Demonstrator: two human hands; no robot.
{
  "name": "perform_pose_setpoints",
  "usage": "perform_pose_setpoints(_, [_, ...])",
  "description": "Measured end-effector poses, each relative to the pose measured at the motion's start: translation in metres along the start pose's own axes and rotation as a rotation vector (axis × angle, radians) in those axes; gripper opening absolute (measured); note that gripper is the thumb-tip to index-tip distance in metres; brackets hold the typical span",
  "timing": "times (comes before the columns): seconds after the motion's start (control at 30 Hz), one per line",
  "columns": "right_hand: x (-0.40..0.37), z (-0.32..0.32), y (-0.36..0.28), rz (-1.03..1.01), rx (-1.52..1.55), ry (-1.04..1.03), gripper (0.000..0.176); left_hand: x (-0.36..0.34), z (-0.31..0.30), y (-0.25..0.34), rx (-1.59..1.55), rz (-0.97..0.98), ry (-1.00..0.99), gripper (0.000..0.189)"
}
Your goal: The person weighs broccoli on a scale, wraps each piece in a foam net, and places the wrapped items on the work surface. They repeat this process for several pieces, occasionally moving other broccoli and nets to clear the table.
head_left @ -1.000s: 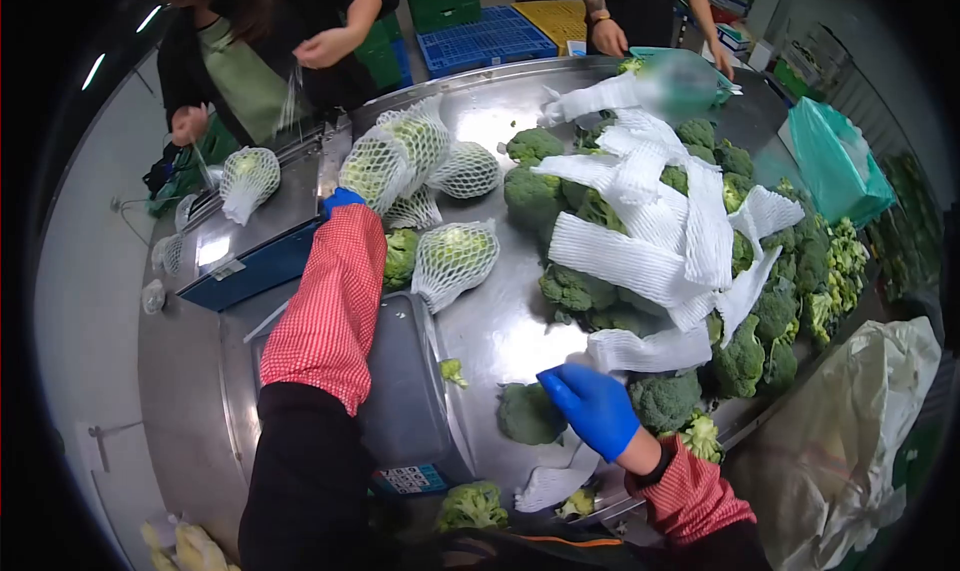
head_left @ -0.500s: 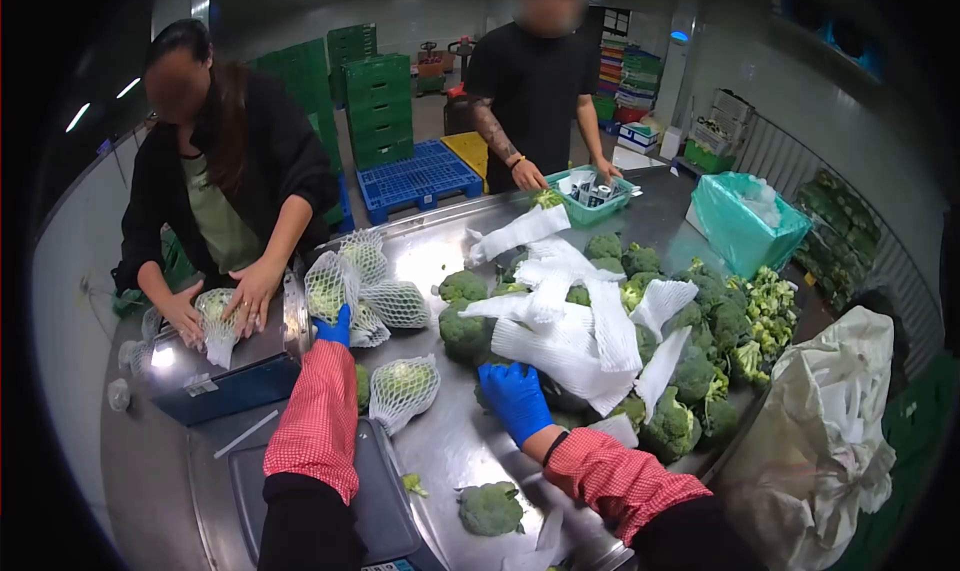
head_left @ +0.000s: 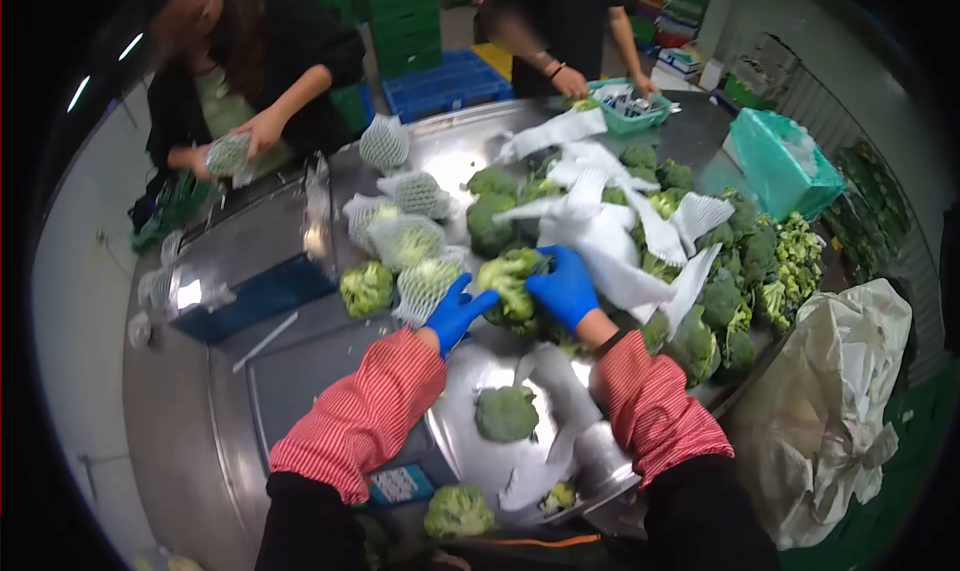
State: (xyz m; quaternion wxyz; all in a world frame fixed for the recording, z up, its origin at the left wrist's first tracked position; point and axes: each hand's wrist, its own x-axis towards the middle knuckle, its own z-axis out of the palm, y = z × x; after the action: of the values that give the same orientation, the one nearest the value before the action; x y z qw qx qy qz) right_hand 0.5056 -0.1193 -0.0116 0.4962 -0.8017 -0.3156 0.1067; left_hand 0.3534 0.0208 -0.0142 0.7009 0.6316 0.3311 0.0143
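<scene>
You're holding one broccoli head (head_left: 508, 289) between both gloved hands, just above the steel table (head_left: 455, 146), near picture centre.

- Left hand (head_left: 455, 313): it's pressing in from 8 o'clock, fingers spread fairly wide with the tips against the florets.
- Right hand (head_left: 566, 287): it's coming in from 3 o'clock, fingers curled over the head's top and side and gripping it.
- Whether the head is touching the table underneath, I can't tell.

Around the head:
- 9 o'clock: a netted broccoli (head_left: 427, 283) is lying just beside your left hand. More netted ones are sitting at 10 o'clock, and a bare broccoli (head_left: 367, 288) is lying further out at 9.
- 6 o'clock: a loose broccoli (head_left: 506, 414) is sitting alone on the steel, between your forearms and well apart from the held one.
- 1 to 2 o'clock: white foam net sleeves (head_left: 600, 236) are lying across the broccoli pile (head_left: 735, 271), and your right hand is resting against their near edge.
- 12 to 1 o'clock, far side: a second person's hands are working at a green basket (head_left: 628, 106).
- 10 to 11 o'clock: a co-worker's hand (head_left: 262, 131) is gripping a netted head above the metal machine (head_left: 255, 261).
- 2 o'clock, at the table edge: a teal bag (head_left: 780, 161) is standing there.
</scene>
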Motion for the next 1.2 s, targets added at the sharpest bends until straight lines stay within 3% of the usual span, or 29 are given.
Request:
perform_pose_setpoints(0.07, [-0.013, 0.002, 0.009, 0.212, 0.490, -0.181, 0.037, -0.022, 0.011, 0.005, -0.236, -0.078, -0.043, 0.082])
perform_pose_setpoints(0.1, [-0.029, 0.003, -0.003, 0.185, 0.618, -0.194, 0.036, -0.038, 0.008, 0.008, -0.332, -0.033, -0.074, 0.078])
perform_pose_setpoints(0.2, [-0.078, 0.013, -0.040, 0.150, 0.824, -0.185, 0.039, -0.073, -0.011, -0.003, -0.541, 0.119, -0.186, 0.065])
perform_pose_setpoints(0.23, [-0.092, 0.022, -0.042, 0.124, 0.758, -0.241, 0.041, -0.080, -0.027, -0.016, -0.562, 0.185, -0.228, 0.060])
perform_pose_setpoints(0.3, [-0.123, 0.029, -0.063, 0.146, 0.705, -0.378, 0.049, -0.120, -0.055, -0.018, -0.504, 0.165, -0.119, 0.058])
perform_pose_setpoints(0.33, [-0.135, 0.029, -0.060, -0.102, 0.181, -0.250, 0.055, -0.137, -0.069, -0.025, -0.457, 0.188, -0.022, 0.058])
perform_pose_setpoints(0.4, [-0.131, -0.003, -0.085, -0.481, -0.524, 0.102, 0.061, -0.159, -0.108, -0.047, -0.195, 0.274, 0.123, 0.056])
perform_pose_setpoints(0.43, [-0.121, -0.024, -0.099, -0.353, -0.720, 0.142, 0.065, -0.169, -0.122, -0.059, -0.171, 0.268, 0.185, 0.059])
perform_pose_setpoints(0.5, [-0.093, -0.050, -0.087, -0.184, -0.930, 0.270, 0.061, -0.177, -0.142, -0.075, -0.155, 0.235, 0.212, 0.061])
perform_pose_setpoints(0.53, [-0.076, -0.058, -0.049, -0.422, -1.013, 0.486, 0.056, -0.185, -0.151, -0.087, -0.152, 0.213, 0.247, 0.063])
perform_pose_setpoints(0.57, [-0.063, -0.067, -0.025, -0.455, -1.070, 0.488, 0.038, -0.186, -0.158, -0.096, -0.186, 0.180, 0.247, 0.070])
perform_pose_setpoints(0.6, [-0.054, -0.075, -0.010, -0.349, -1.180, 0.330, 0.018, -0.193, -0.156, -0.094, -0.110, 0.170, 0.280, 0.075])
perform_pose_setpoints(0.63, [-0.057, -0.079, -0.009, -0.453, -1.127, 0.333, 0.010, -0.199, -0.151, -0.088, 0.006, 0.239, 0.373, 0.078])
perform_pose_setpoints(0.7, [-0.079, -0.069, -0.029, -0.450, -1.011, 0.221, 0.014, -0.220, -0.134, -0.071, 0.554, 0.581, 0.837, 0.067])
perform_pose_setpoints(0.73, [-0.092, -0.063, -0.032, -0.451, -0.923, 0.126, 0.016, -0.241, -0.115, -0.054, 0.533, 0.660, 0.838, 0.061])
perform_pose_setpoints(0.8, [-0.115, -0.054, -0.056, -0.462, -0.965, 0.250, 0.035, -0.266, -0.076, -0.029, 0.499, 0.827, 0.812, 0.050])
perform_pose_setpoints(0.83, [-0.121, -0.051, -0.066, -0.469, -0.987, 0.316, 0.045, -0.268, -0.059, -0.038, 0.413, 0.785, 0.645, 0.040])
perform_pose_setpoints(0.87, [-0.112, -0.055, -0.063, -0.289, -1.121, 0.344, 0.067, -0.272, -0.040, -0.052, 0.322, 0.740, 0.484, 0.031])
perform_pose_setpoints(0.9, [-0.098, -0.063, -0.058, -0.252, -1.183, 0.423, 0.069, -0.273, -0.020, -0.061, 0.300, 0.677, 0.344, 0.026])
perform_pose_setpoints(0.93, [-0.078, -0.079, -0.028, -0.452, -1.208, 0.525, 0.070, -0.274, -0.002, -0.070, 0.273, 0.610, 0.209, 0.021])
perform_pose_setpoints(1.0, [-0.051, -0.104, 0.001, -0.200, -1.291, 0.148, 0.047, -0.267, 0.022, -0.103, 0.177, 0.541, 0.095, 0.021])
perform_pose_setpoints(1.03, [-0.041, -0.110, 0.034, -0.214, -1.065, 0.126, 0.040, -0.269, 0.030, -0.103, 0.135, 0.464, 0.072, 0.020])
perform_pose_setpoints(1.07, [-0.045, -0.109, 0.039, -0.352, -0.999, 0.145, 0.034, -0.269, 0.035, -0.102, 0.092, 0.395, 0.045, 0.018])
perform_pose_setpoints(1.13, [-0.077, -0.090, 0.008, -0.405, -0.909, 0.231, 0.035, -0.260, 0.037, -0.104, -0.076, 0.333, 0.050, 0.025])
perform_pose_setpoints(1.2, [-0.129, -0.059, -0.043, 0.031, -0.588, -0.024, 0.032, -0.243, 0.041, -0.108, -0.223, 0.382, 0.158, 0.029])
